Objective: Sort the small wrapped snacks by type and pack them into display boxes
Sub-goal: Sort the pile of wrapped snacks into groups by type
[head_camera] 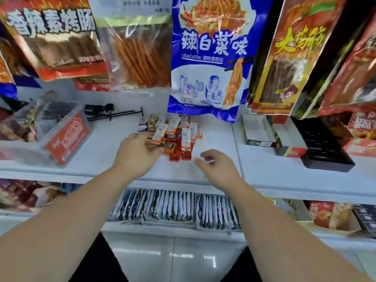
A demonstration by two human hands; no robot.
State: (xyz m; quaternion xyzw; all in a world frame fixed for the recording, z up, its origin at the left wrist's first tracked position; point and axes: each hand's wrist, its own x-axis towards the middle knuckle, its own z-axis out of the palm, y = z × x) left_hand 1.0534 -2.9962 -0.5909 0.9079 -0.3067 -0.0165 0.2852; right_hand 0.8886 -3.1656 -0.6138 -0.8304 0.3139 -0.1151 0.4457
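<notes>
The white shelf (264, 176) ran the full width of the view. Above its back edge hung the big snack bags, and the blue bag (209, 53) dangled right over the middle, its bottom seam just behind the action. Over at the shelf's left edge sat a clear plastic tub (50, 135) with a red label, tilted and part-filled with dark packets. At the right edge lay a black tray (325, 147), reaching down to the front edge. Beside it stood two open display boxes (262, 131), white inside and dark outside. On the lower shelf, rows of white-and-dark sachets (173, 208) stood packed on edge under the front lip.

And there was the pile of small wrapped snacks (177, 135), dead centre on the shelf, between back and front edges, well apart from the boxes: orange and white-labelled sticks jumbled with brown ones. The left hand (140, 151) was in on the pile's left side, fingers curled over the top and thumb pressing in from the front, grasping a few of the packets. The right hand (217, 165) hovered just beside the pile's front right corner, fingers loosely bent, gripping nothing. Behind the pile toward the left, thin black hooks (114, 113) lay flat near the back edge.
</notes>
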